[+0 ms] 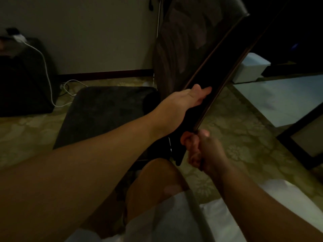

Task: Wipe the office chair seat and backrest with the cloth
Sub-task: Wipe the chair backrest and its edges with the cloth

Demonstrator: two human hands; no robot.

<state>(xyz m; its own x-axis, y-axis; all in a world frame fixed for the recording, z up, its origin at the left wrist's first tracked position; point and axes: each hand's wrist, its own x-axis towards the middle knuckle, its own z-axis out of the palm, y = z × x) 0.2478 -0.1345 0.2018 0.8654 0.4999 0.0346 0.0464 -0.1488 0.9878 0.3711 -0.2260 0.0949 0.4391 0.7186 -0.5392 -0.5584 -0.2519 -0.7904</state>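
The office chair stands side-on in front of me in dim light. Its dark padded seat point(104, 110) lies left of centre, and its backrest point(183, 41) rises up and to the right. My left hand point(188, 98) reaches over the seat and grips the backrest's dark side edge about halfway up. My right hand point(201, 149) is lower, its fingers curled round the bottom end of that same edge. I cannot make out a cloth in either hand.
A white cable point(46, 70) runs from a dark piece of furniture point(21, 81) at the left down to the patterned carpet point(236, 137). A white box point(251, 70) and a dark-framed pale surface point(279, 100) stand at the right. My bare knee point(157, 186) sits under the chair's rear.
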